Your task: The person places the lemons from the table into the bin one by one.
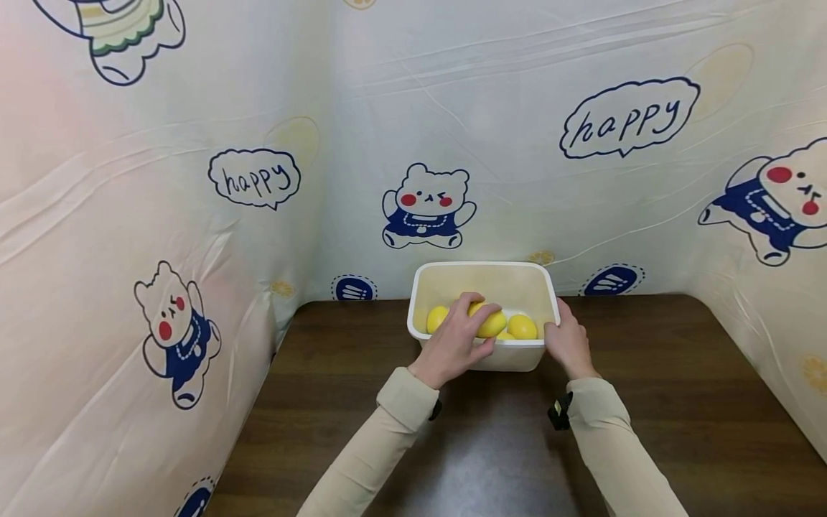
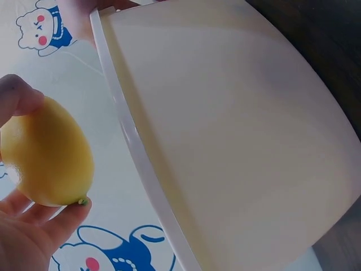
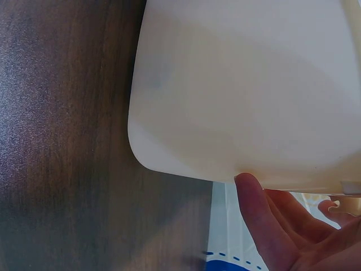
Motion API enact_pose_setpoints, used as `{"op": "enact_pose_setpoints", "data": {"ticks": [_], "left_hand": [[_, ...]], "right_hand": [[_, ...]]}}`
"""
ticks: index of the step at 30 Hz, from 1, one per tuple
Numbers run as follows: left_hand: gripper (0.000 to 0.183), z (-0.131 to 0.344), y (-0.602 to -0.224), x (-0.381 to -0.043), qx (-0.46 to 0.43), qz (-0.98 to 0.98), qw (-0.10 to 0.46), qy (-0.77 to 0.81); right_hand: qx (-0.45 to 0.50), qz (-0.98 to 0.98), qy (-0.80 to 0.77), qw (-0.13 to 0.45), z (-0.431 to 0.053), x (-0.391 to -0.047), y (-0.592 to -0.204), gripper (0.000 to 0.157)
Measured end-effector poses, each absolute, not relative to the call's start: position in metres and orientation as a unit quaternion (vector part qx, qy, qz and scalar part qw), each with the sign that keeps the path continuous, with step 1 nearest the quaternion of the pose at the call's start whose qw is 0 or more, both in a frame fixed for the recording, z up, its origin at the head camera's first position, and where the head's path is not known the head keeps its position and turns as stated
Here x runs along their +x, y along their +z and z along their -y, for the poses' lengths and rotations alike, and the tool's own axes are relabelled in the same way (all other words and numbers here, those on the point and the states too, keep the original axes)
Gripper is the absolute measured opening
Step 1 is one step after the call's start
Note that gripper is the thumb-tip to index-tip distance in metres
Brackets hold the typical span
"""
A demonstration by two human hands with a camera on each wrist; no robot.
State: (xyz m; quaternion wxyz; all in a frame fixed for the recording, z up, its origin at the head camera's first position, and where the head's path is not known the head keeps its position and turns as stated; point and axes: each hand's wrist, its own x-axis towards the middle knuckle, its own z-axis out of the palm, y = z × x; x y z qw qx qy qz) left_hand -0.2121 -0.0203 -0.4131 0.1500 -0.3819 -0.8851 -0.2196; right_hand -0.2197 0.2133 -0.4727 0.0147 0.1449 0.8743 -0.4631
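Note:
A white plastic bin (image 1: 510, 355) stands at the back of the table with several yellow lemons in it. My left hand (image 1: 452, 345) holds one lemon (image 1: 492, 324) over the bin's front rim, thumb on one side and fingers on the other. In the left wrist view that lemon (image 2: 53, 155) shows a small green stem end. Lower in the bin lie a lemon (image 1: 436, 317) at the left and another lemon (image 1: 522, 327) at the right. My right hand (image 1: 568, 341) grips the bin's right end, and in the right wrist view its thumb (image 3: 251, 197) presses the outer wall.
The dark wooden table (image 1: 349, 402) spreads in front of and beside the bin. Behind and on both sides hangs a pale sheet (image 1: 504, 194) printed with cartoon bears and "happy" bubbles. The bin's back rim stands close to this sheet.

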Motion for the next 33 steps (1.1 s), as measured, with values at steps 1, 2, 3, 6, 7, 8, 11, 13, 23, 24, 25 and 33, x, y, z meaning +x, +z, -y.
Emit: {"op": "enact_pose_setpoints", "data": {"ticks": [1, 2, 3, 6, 7, 8, 11, 13, 23, 24, 25, 33], "left_hand": [[0.043, 0.020, -0.413, -0.212, -0.382, 0.885, 0.151, -0.217], [0.043, 0.019, -0.413, -0.212, -0.382, 0.886, 0.151, -0.215], [0.043, 0.018, -0.412, -0.212, -0.381, 0.887, 0.151, -0.211], [0.044, 0.016, -0.411, -0.213, -0.380, 0.890, 0.148, -0.203], [0.044, 0.015, -0.411, -0.213, -0.380, 0.891, 0.147, -0.202], [0.044, 0.015, -0.411, -0.213, -0.379, 0.891, 0.147, -0.202], [0.044, 0.014, -0.411, -0.213, -0.376, 0.891, 0.148, -0.204], [0.044, 0.013, -0.411, -0.213, -0.374, 0.892, 0.149, -0.205], [0.046, 0.007, -0.411, -0.219, -0.375, 0.894, 0.134, -0.204], [0.046, 0.006, -0.411, -0.219, -0.375, 0.895, 0.132, -0.204], [0.046, 0.004, -0.411, -0.220, -0.375, 0.895, 0.131, -0.203], [0.047, -0.004, -0.412, -0.220, -0.377, 0.895, 0.127, -0.203]], "right_hand": [[0.146, -0.874, -0.464, 0.015, -0.214, -0.220, -0.473, 0.064], [0.145, -0.873, -0.465, 0.016, -0.214, -0.220, -0.473, 0.064], [0.146, -0.872, -0.466, 0.017, -0.214, -0.220, -0.474, 0.064], [0.145, -0.873, -0.465, 0.019, -0.214, -0.219, -0.474, 0.064], [0.145, -0.873, -0.465, 0.020, -0.214, -0.219, -0.474, 0.064], [0.144, -0.874, -0.465, 0.020, -0.214, -0.218, -0.473, 0.064], [0.146, -0.872, -0.466, 0.022, -0.214, -0.218, -0.472, 0.064], [0.146, -0.871, -0.469, 0.023, -0.213, -0.218, -0.472, 0.064], [0.147, -0.869, -0.471, 0.021, -0.214, -0.218, -0.470, 0.063], [0.147, -0.870, -0.471, 0.018, -0.214, -0.218, -0.470, 0.063], [0.147, -0.871, -0.468, 0.016, -0.214, -0.218, -0.471, 0.063], [0.147, -0.874, -0.463, 0.014, -0.213, -0.219, -0.472, 0.063]]}}
